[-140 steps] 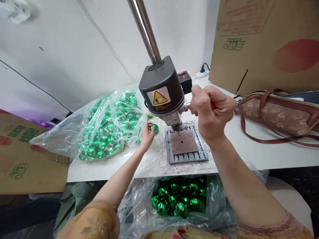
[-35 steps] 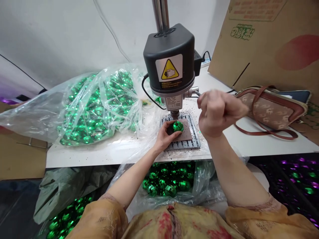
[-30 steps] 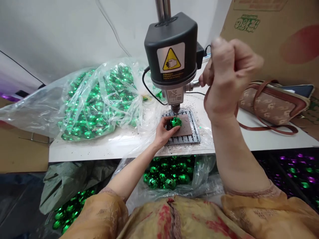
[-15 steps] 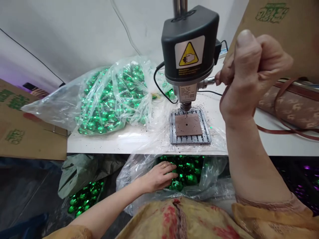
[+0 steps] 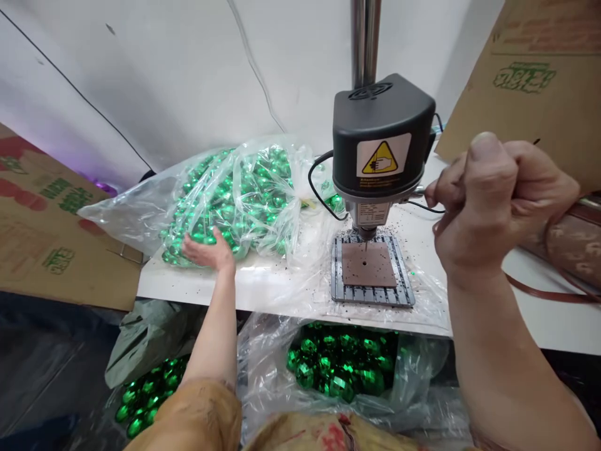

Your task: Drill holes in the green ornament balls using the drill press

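My left hand (image 5: 209, 250) lies against the front of a clear plastic bag of shiny green faceted balls (image 5: 248, 194), thumb and fingers apart. A green ball shows between them; whether it is inside the bag I cannot tell. My right hand (image 5: 502, 200) is closed round the feed handle (image 5: 415, 195) of a black drill press (image 5: 385, 141). Beneath its thin drill bit (image 5: 367, 246) lies a brown square block (image 5: 369, 265) with a dark hole, on the slotted metal base (image 5: 339, 292). No ball sits on the block.
Below the table edge, an open plastic-lined container holds more green balls (image 5: 342, 363); others (image 5: 148, 394) lie at lower left. Cardboard boxes (image 5: 530, 106) stand at both sides. A patterned bag with a brown strap (image 5: 539, 289) rests at right. Dark shavings litter the table.
My left hand has moved from the green balls below the table up and left to the bag on the table. My right hand stays on the handle. The view has shifted.
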Demonstrator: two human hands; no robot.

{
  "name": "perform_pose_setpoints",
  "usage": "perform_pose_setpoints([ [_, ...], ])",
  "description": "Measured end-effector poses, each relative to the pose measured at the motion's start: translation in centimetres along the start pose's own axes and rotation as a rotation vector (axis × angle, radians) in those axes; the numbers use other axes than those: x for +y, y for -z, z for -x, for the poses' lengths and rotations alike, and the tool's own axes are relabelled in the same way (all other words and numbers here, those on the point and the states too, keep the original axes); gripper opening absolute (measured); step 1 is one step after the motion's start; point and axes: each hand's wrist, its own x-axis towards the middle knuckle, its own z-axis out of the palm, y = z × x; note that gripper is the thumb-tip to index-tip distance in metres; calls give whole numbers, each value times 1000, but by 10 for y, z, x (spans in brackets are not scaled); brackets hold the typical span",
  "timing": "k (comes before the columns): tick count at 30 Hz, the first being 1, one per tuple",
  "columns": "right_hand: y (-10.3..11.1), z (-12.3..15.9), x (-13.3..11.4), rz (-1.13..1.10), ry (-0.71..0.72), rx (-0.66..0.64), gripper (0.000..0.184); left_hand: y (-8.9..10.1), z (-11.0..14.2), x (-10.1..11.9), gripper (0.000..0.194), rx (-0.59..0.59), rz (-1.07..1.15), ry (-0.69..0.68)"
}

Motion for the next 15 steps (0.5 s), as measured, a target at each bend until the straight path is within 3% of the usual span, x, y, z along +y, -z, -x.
perform_pose_setpoints([
  [1,-1,0,0,-1,3,12,49,2,-6,-16,73,-36,-41,163],
  [3,-3,1,-1,6,7,35,51,3,-7,-40,78,-140,-36,338],
  [6,-5,1,-4,5,-2,36,50,-10,-3,-48,60,-219,70,294],
  [10,-4,1,-6,3,8,32,55,-39,-10,-17,13,-231,179,195],
  [15,-4,2,-3,13,3,42,46,-68,-33,52,9,-337,389,139],
])
